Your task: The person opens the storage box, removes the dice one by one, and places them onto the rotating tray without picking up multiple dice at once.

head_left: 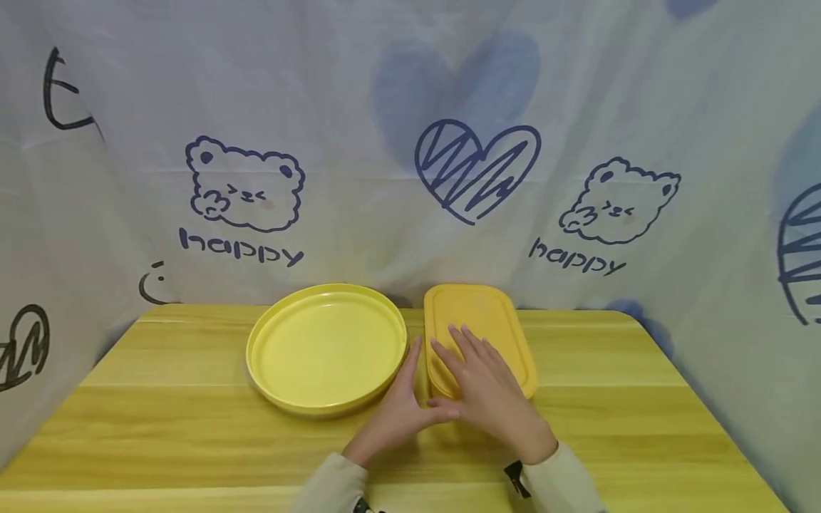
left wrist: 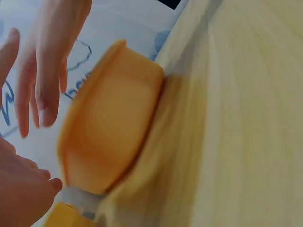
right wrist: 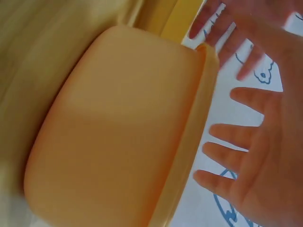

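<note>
An orange lidded food container (head_left: 474, 313), rectangular with rounded corners, stands at the back of the table right of centre. My right hand (head_left: 492, 395) is over its near part, fingers straight and spread. The left hand (head_left: 396, 417) is between the container and a round yellow tray (head_left: 327, 349), with thumb and fingers extended and nothing in its grasp. Its thumb overlaps the right hand's in the head view. From the side, the container's deep wall (right wrist: 109, 123) and projecting lid edge (right wrist: 189, 127) show; both hands are spread around lid height, with a gap between fingertips and lid.
The wooden table (head_left: 160, 427) ends at a white curtain (head_left: 359, 142) printed with hearts and bears, which hangs close behind the tray and container. More curtain closes in both sides.
</note>
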A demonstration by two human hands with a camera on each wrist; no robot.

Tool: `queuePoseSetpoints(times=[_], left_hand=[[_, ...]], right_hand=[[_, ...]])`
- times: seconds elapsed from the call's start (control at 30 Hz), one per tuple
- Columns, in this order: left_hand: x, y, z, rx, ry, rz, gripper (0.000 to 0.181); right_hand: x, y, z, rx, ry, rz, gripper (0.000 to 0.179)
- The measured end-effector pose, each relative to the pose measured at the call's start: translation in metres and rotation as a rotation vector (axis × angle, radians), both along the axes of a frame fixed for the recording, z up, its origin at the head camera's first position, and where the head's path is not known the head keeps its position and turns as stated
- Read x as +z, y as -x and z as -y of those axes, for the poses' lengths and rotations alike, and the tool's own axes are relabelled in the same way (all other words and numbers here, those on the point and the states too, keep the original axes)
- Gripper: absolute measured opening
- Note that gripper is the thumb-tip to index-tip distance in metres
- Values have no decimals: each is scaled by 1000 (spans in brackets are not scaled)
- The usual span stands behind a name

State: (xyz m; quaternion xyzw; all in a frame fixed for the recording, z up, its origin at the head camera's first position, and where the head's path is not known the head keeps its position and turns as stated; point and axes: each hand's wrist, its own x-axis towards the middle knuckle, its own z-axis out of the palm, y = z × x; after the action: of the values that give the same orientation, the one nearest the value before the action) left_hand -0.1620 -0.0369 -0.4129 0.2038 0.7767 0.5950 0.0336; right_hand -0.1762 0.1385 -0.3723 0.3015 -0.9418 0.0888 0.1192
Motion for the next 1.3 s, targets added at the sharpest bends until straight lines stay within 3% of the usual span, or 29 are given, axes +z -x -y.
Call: queuePoseSetpoints(times=[0.13,0.3,0.47,0.67,0.93,1.17,1.3], left_hand=[[-14,8,-4,2,-19,55,123],[-27,17,-7,7,-104,150,115],[-33,21,-11,10,-201,201,98],[-36,19,-19,-8,-270,198,79],[-33,19,-21,51,-247,175,65],[-34,22,-20,33,-306,143,57],[-33,21,-23,115,-285,141,55]], right_hand=[[-4,1,-6,-28,-39,54,81],[-6,2,-11,-32,-64,44,79],[-9,3,-11,-25,-92,17,58],[-11,5,-12,8,-79,-37,36],[-10,4,-11,81,-41,-90,33],[-12,5,-7,96,-46,-226,32],[-14,7,-4,90,-6,-405,33]])
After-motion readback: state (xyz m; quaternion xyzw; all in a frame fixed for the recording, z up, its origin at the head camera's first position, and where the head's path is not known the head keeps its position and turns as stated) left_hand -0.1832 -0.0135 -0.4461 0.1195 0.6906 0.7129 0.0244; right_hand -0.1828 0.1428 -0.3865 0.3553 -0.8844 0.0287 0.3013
